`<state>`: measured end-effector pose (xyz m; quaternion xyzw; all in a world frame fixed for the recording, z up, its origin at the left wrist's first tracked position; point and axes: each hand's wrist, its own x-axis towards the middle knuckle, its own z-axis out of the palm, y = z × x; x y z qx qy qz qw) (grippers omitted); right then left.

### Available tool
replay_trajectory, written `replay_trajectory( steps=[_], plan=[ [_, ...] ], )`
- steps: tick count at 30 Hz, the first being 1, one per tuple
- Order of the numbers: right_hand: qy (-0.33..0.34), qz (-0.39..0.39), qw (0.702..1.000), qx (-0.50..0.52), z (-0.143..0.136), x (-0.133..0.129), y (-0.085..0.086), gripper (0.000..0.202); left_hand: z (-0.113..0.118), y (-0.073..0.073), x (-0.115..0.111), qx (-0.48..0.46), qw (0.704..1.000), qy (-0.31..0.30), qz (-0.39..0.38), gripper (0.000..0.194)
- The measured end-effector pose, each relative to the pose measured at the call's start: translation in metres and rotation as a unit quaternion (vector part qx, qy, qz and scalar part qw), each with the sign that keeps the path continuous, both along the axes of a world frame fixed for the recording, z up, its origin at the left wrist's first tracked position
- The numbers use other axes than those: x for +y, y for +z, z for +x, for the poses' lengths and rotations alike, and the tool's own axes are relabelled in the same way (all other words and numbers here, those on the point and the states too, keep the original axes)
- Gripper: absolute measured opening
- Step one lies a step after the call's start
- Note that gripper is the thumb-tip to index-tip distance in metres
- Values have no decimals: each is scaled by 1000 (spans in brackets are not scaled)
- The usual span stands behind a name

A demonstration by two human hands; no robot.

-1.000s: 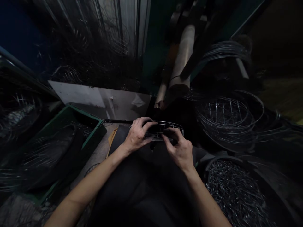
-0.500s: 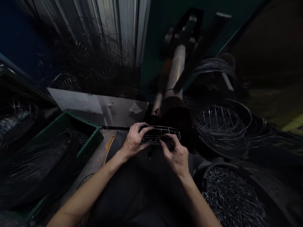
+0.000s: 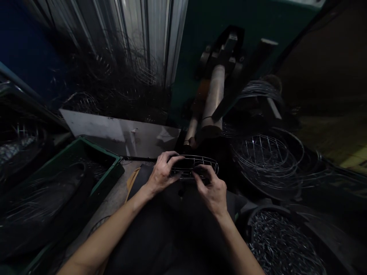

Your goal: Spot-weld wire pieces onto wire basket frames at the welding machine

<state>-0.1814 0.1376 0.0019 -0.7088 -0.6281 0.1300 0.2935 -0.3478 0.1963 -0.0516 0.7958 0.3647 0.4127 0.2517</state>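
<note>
A round wire rack of thin bright metal rods lies at the far end of my dark-covered lap. My left hand curls round its left side, the thumb below and the fingers over the top. On the near right of the rack, my right hand pinches with thumb and forefinger. Whether a small piece sits between those right fingertips is too dark to tell. Part of the rack's near edge is hidden behind my fingers.
To the right stand a tub of small metal pieces and a stack of round wire racks. A green crate is at the left. Ahead are a white board and a machine with a metal cylinder.
The whole view has shifted slightly, so the surroundings appear lower. Both hands stay at the wire rack, with only a slight shift of the right fingers.
</note>
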Motion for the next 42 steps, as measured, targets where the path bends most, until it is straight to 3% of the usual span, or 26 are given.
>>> replay_trajectory(
  steps=[19, 34, 39, 42],
  plan=[
    [13, 36, 999, -24, 8, 16, -1, 16, 9, 0, 17, -36, 999, -1, 3, 53],
    [14, 41, 999, -15, 20, 26, -16, 18, 16, -6, 30, -12, 1000, 9, 16, 52],
    [-4, 39, 999, 6, 8, 27, -30, 18, 6, -16, 34, -10, 1000, -7, 11, 49],
    [-21, 44, 998, -26, -10, 27, -25, 19, -8, -26, 39, 7, 1000, -1, 12, 53]
  ],
)
